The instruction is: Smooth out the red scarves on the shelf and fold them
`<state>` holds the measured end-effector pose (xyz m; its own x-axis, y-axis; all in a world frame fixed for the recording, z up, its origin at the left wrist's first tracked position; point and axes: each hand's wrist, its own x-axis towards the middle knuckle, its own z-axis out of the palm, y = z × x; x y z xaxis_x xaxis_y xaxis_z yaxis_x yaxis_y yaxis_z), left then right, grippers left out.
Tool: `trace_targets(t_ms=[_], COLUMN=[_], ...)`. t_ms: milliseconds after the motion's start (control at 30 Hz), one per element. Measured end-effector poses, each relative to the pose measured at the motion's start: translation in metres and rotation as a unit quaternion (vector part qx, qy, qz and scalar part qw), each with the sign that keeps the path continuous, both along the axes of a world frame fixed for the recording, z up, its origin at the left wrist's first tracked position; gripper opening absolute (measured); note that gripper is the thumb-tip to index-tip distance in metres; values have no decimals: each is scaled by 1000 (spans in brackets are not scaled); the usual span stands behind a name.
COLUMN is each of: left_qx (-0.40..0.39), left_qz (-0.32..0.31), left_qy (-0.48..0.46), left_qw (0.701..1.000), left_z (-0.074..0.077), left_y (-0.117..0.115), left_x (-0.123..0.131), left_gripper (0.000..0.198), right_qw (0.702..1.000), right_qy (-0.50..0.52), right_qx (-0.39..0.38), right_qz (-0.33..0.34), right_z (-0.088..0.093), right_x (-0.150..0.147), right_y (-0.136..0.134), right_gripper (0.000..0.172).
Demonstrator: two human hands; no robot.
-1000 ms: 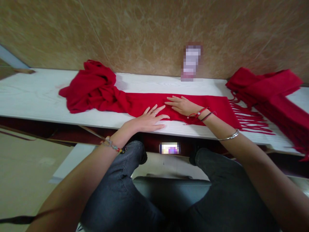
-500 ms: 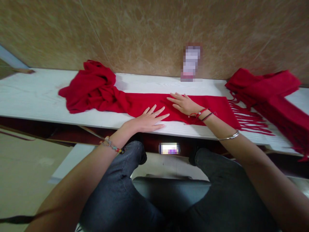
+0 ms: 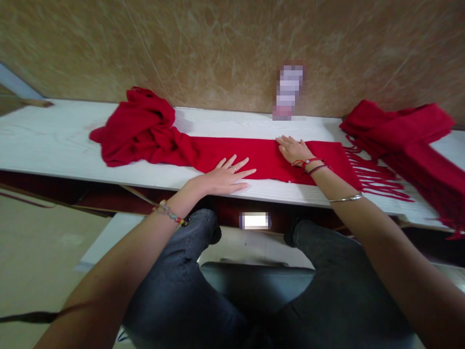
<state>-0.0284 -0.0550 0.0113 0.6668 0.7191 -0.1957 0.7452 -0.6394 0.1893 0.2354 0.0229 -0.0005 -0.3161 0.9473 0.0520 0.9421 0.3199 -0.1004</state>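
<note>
A long red scarf (image 3: 225, 154) lies along the white table (image 3: 54, 145), bunched in a heap at its left end and flat toward the fringed right end. My left hand (image 3: 225, 177) rests flat on the scarf's near edge, fingers spread, open. My right hand (image 3: 293, 149) lies flat on the scarf further right, near the fringe, fingers stretched out, open. Neither hand grips anything.
A pile of folded red scarves (image 3: 410, 140) with fringes sits at the table's right end. A blurred small object (image 3: 288, 92) stands against the brown marble wall. My knees in dark jeans are under the table's near edge.
My right hand has slid to the right along the flat scarf, toward the fringe. My left hand has stayed in place.
</note>
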Motion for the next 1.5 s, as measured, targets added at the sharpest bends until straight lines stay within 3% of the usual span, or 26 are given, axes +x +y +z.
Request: trace_targets(t_ms=[500, 733, 967, 1067, 1233, 1500], left_qx=[-33, 39, 36, 61, 102, 134], left_qz=[42, 43, 13, 49, 165, 185], left_qy=[28, 3, 20, 26, 28, 25], left_qw=[998, 998, 999, 997, 981, 973], left_z=[10, 24, 2, -5, -10, -12], left_y=[-3, 12, 44, 49, 53, 51], left_x=[5, 22, 41, 30, 3, 2], left_gripper=[49, 55, 54, 54, 53, 52], right_qw=[997, 991, 987, 987, 988, 989], right_qy=[17, 44, 63, 65, 59, 52], right_qx=[80, 126, 115, 108, 101, 89], right_qz=[-3, 23, 94, 98, 97, 102], right_z=[-12, -12, -17, -22, -22, -14], right_x=[1, 1, 0, 2, 1, -4], right_y=[1, 2, 4, 7, 8, 2], right_gripper=[44, 41, 42, 40, 41, 43])
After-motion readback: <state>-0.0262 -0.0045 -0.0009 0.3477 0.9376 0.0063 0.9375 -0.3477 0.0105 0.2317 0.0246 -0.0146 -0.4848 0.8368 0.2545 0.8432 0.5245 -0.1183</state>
